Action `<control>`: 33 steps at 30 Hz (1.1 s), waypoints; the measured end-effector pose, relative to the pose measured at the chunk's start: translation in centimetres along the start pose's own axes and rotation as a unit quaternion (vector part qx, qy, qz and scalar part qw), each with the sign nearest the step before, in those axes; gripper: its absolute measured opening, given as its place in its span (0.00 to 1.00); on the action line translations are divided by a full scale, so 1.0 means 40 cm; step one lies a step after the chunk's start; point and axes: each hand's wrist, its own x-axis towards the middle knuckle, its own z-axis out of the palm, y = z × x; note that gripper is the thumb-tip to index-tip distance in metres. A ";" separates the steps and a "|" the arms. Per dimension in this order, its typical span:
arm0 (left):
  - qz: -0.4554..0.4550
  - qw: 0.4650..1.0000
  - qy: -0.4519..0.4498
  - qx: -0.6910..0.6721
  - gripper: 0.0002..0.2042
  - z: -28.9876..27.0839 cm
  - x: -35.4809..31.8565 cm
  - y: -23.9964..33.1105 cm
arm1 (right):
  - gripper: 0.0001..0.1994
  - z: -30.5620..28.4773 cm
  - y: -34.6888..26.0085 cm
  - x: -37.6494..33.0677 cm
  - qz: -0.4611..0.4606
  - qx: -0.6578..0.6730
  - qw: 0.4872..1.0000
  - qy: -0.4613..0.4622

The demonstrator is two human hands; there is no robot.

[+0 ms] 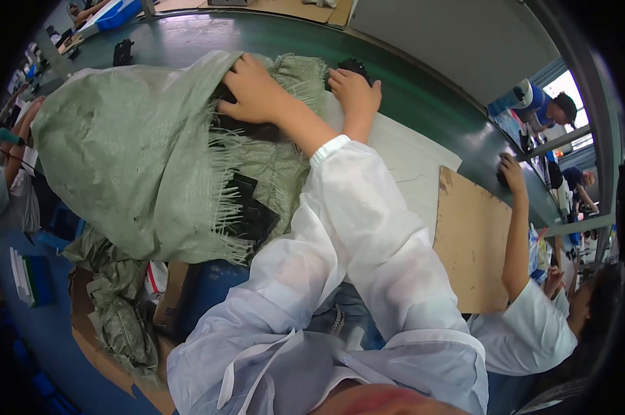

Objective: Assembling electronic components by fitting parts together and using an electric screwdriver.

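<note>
Woven green sack [132, 152] lies on dark surface [423, 104] near its front edge; left hand [254, 90] grip closed on frayed mouth, holding it open; right hand [354, 90] flat, open, steadying beside black part [354, 66].

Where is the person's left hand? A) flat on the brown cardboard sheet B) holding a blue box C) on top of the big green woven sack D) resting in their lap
C: the left hand lies at the frayed open edge of the green woven sack, while the brown cardboard sheet sits off to the right, untouched by it.
</note>
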 end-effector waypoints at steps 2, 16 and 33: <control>0.059 0.987 0.141 0.053 0.31 -0.007 0.002 -0.003 | 0.22 0.028 -0.001 0.028 0.094 0.033 0.989 -0.112; 0.203 0.945 0.257 -0.010 0.18 -0.005 -0.006 0.027 | 0.21 0.011 0.011 -0.006 0.135 -0.018 0.974 -0.183; 0.265 0.943 0.199 -0.025 0.11 0.030 -0.008 -0.029 | 0.28 -0.128 -0.028 -0.119 0.352 0.225 0.866 -0.276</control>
